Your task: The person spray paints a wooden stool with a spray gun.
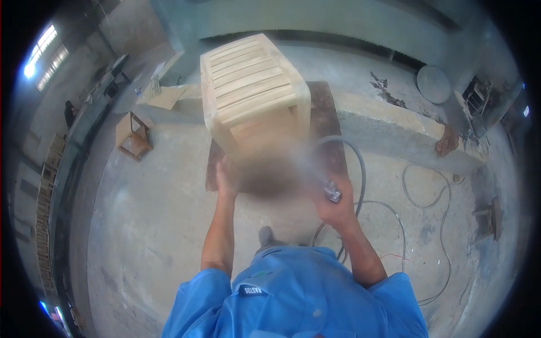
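A pale wooden stool (pixel 253 84) with a slatted top stands on a dark brown board (pixel 328 112) in front of me. My left hand (pixel 226 177) is at the stool's near left side, its fingers closed around the lower edge; a blurred patch partly hides them. In my right hand (pixel 337 205) is a metal spray gun (pixel 332 192), held to the right of the stool and apart from it. A grey hose (pixel 359 155) loops up near the gun. The stool's near lower part is lost in a hazy blur.
Hoses (pixel 445 225) lie coiled on the concrete floor to the right. A low concrete ledge (pixel 389 121) runs behind the board. A small wooden stool (pixel 134 138) stands at the left, and a round disc (pixel 433 84) leans at the back right.
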Available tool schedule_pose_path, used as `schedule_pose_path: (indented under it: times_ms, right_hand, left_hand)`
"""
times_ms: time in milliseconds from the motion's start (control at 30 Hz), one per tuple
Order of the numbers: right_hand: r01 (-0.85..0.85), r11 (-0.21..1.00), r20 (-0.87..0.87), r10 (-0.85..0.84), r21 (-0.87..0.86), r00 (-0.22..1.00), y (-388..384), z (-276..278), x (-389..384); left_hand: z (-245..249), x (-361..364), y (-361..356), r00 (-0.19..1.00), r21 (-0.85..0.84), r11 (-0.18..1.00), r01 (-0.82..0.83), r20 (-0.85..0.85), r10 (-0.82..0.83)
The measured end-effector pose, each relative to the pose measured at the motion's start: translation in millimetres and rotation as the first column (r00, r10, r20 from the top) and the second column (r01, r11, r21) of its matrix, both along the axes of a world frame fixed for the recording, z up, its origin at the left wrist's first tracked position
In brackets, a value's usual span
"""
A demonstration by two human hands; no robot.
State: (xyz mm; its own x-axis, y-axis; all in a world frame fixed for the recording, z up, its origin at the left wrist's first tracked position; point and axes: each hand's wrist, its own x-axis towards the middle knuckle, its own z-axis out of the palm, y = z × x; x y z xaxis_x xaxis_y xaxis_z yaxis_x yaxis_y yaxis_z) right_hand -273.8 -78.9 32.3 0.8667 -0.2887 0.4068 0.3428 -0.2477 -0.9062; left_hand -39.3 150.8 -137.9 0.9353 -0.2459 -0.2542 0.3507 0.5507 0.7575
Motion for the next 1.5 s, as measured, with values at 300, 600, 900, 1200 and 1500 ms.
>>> schedule_pose_path:
  times_ms: [300,600,900,1200,1500]
  right_hand:
    - [0.26,0.95,0.0,-0.264,0.175,0.964,-43.2,-3.1,-40.6]
    - [0.31,0.945,0.044,-0.316,0.1,0.948,-51.8,2.0,-54.1]
    - [0.37,0.894,0.26,-0.306,-0.251,0.916,-61.1,-12.0,-47.8]
    - [0.34,0.904,-0.223,-0.398,-0.26,0.89,-64.1,-159.6,-66.6]
    - [0.331,0.898,-0.279,-0.41,-0.29,0.868,-75.6,-181.5,-45.7]
  left_hand:
    - [-14.1,21.7,17.2,1.0,0.03,1.0,0.006,0.011,-0.006]
    - [-21.3,31.0,24.2,1.0,0.059,0.998,-0.026,0.006,0.026]
    - [-80.3,-25.1,58.7,0.984,0.477,0.875,0.082,-0.176,0.004]
    - [-244.8,-229.6,189.4,0.807,0.619,0.726,0.3,-0.57,0.152]
    - [-281.7,-321.6,226.9,0.814,0.716,0.555,0.424,-0.57,0.113]
